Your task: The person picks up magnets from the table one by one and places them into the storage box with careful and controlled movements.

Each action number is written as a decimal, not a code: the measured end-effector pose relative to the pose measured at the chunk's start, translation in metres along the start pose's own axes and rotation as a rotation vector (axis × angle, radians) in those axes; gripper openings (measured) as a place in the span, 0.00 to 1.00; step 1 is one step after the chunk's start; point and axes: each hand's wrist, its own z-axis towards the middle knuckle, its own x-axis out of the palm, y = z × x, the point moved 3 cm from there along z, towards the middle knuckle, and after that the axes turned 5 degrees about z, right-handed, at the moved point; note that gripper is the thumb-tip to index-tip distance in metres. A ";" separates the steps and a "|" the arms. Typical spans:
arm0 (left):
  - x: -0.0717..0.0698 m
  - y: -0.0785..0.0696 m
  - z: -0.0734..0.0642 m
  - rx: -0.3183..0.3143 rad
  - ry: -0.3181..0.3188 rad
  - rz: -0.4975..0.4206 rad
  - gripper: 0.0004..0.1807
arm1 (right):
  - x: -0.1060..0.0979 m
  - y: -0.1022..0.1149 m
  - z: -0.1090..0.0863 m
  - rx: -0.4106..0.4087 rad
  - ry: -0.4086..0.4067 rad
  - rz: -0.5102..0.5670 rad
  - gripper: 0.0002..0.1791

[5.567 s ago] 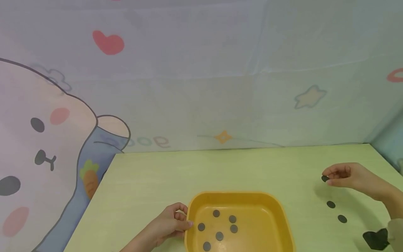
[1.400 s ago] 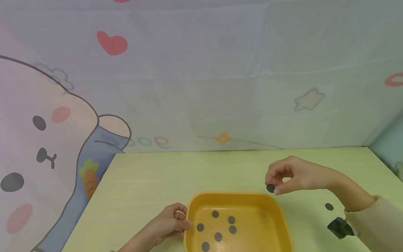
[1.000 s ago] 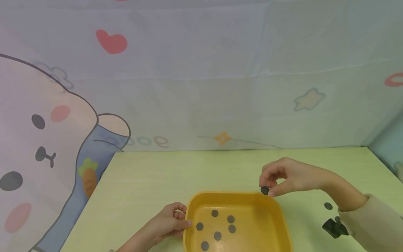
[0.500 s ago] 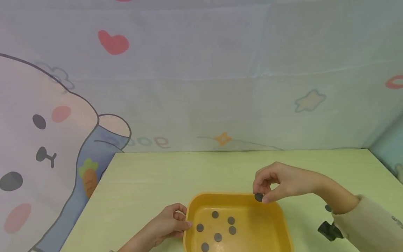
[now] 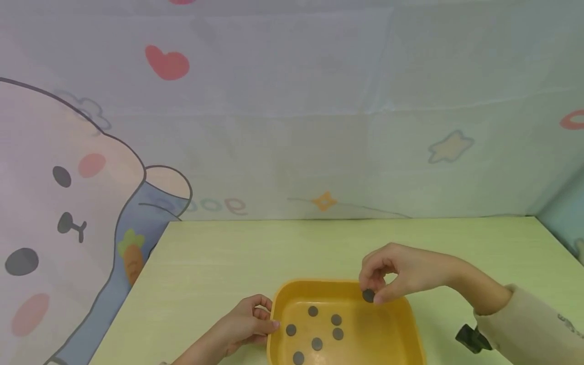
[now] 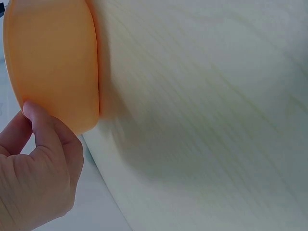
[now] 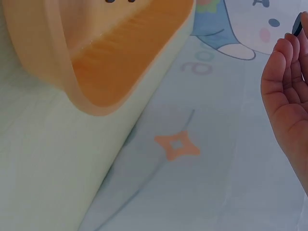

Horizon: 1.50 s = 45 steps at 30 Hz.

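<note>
In the head view my left hand (image 5: 244, 324) pinches the left rim of a yellow tray (image 5: 383, 337), thumb inside and fingers outside. The left wrist view also shows the left hand (image 6: 41, 173) on the wall of the tray (image 6: 53, 57). Several flat dark grey discs lie inside, mostly in the left half, among them one disc (image 5: 313, 311) near the back. Between thumb and fingertips my right hand (image 5: 403, 271) holds another dark disc (image 5: 368, 295), above the tray's back right corner. That disc (image 7: 298, 24) appears edge-on in the right wrist view.
A pale yellow-green table (image 5: 219, 258) carries the tray. Behind it hangs a printed cloth (image 5: 292, 126) with a cartoon animal on the left. A black device (image 5: 473, 338) sits at the right sleeve (image 5: 524, 324), over the table's right part.
My right hand has carried the disc from the table's right side leftward and down over the tray. The other loose discs on the right are now hidden by the sleeve. My left hand stays put.
</note>
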 end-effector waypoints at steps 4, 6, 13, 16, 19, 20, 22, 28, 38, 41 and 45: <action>0.001 0.000 0.000 -0.006 0.000 0.001 0.15 | 0.003 -0.001 0.003 0.001 0.008 0.004 0.08; 0.001 0.000 0.000 -0.005 0.000 0.002 0.15 | 0.005 -0.002 0.004 0.001 0.013 0.003 0.08; 0.001 -0.001 -0.001 -0.004 -0.005 0.003 0.15 | 0.011 -0.004 0.011 0.007 0.036 0.004 0.07; 0.001 -0.001 0.000 -0.004 -0.007 0.001 0.15 | 0.014 -0.004 0.013 -0.004 0.045 0.011 0.08; 0.000 0.000 -0.001 -0.007 -0.008 -0.003 0.15 | 0.018 -0.003 0.016 -0.022 0.049 0.010 0.09; 0.000 0.001 -0.001 -0.007 -0.008 -0.006 0.15 | 0.019 -0.003 0.017 -0.025 0.052 0.011 0.09; 0.000 0.001 -0.001 -0.009 -0.009 -0.010 0.15 | 0.021 -0.003 0.018 -0.027 0.060 0.014 0.09; 0.000 0.001 0.001 0.006 0.004 -0.018 0.15 | 0.025 -0.006 0.019 -0.026 0.075 0.021 0.10; 0.000 0.000 0.002 0.012 0.007 -0.024 0.15 | 0.027 -0.006 0.021 -0.036 0.083 -0.005 0.09; 0.000 0.000 0.002 0.008 0.009 -0.025 0.15 | 0.028 -0.007 0.021 -0.029 0.084 -0.004 0.09; 0.000 0.000 0.002 0.002 0.002 -0.022 0.15 | 0.026 -0.007 0.019 -0.045 0.077 -0.028 0.09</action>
